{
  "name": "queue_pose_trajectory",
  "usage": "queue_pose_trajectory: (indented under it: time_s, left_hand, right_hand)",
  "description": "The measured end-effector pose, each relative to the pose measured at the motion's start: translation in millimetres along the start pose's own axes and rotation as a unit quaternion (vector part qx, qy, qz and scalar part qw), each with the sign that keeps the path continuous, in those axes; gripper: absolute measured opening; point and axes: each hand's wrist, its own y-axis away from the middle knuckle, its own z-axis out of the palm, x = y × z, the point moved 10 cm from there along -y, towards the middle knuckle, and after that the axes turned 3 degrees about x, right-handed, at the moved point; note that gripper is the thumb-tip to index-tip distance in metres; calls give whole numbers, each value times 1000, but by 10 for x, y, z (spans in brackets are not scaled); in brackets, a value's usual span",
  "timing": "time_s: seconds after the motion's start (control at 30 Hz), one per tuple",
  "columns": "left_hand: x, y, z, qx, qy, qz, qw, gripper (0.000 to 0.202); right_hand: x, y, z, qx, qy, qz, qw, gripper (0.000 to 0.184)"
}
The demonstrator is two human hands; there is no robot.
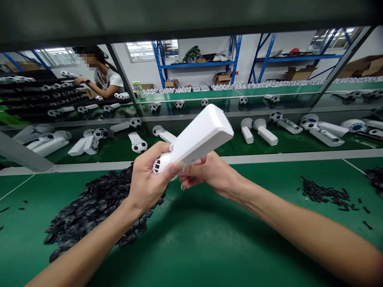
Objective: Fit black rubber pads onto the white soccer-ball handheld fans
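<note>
My left hand point(148, 177) is wrapped round the round ball-shaped head of a white handheld toy point(200, 137), whose flat handle points up and to the right. Black patches show on the ball end between my fingers. My right hand point(208, 171) grips the same toy from underneath, fingers curled at the neck where handle meets ball. Both hands hold it above the green table point(191, 239).
A heap of small black pieces point(89, 211) lies on the table at the left. A smaller scatter of black pieces point(323, 194) lies at the right. Several finished football-headed toys point(137, 143) rest on the conveyor behind. Another person point(103, 77) works at the far left.
</note>
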Motion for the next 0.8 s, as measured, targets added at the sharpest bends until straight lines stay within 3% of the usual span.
queue_pose_trajectory:
  time_s: [0.13, 0.4, 0.5, 0.57, 0.6, 0.63, 0.67, 0.7, 0.73, 0.8]
  left_hand:
    - [41, -8, 26, -3, 25, -7, 1000, 50]
    - [-43, 55, 17, 2, 54, -90, 994, 61]
    - [-228, 45, 91, 6, 81, -145, 986, 64]
    - [-488, 27, 193, 14, 115, -235, 965, 66]
    - [-640, 24, 267, 15, 134, -292, 947, 64]
    - [-791, 30, 359, 8, 148, -353, 924, 59]
    - [-930, 39, 456, -2, 158, -411, 898, 51]
    - [-1052, 49, 554, -14, 163, -461, 872, 43]
    - [-1155, 48, 652, -28, 166, -499, 850, 37]
    - [-1309, -21, 829, -48, 166, -529, 831, 32]
  right_hand:
    - [-26, 23, 58, -26, 26, -8, 999, 51]
    - [-121, 101, 102, 4, 66, -172, 983, 54]
    - [-148, -13, 74, 0, 106, -162, 981, 53]
    - [-263, -139, -115, 23, 190, -154, 969, 50]
    - [-386, -188, -307, 64, 259, -162, 950, 46]
    - [-587, -194, -558, 135, 349, -194, 907, 39]
    - [-793, -159, -862, 231, 453, -206, 836, 30]
    - [-955, -97, -1204, 330, 546, -176, 750, 27]
    - [-1056, -41, -1527, 388, 568, -148, 711, 28]
    - [-1134, 73, -2120, 465, 575, -95, 666, 40]
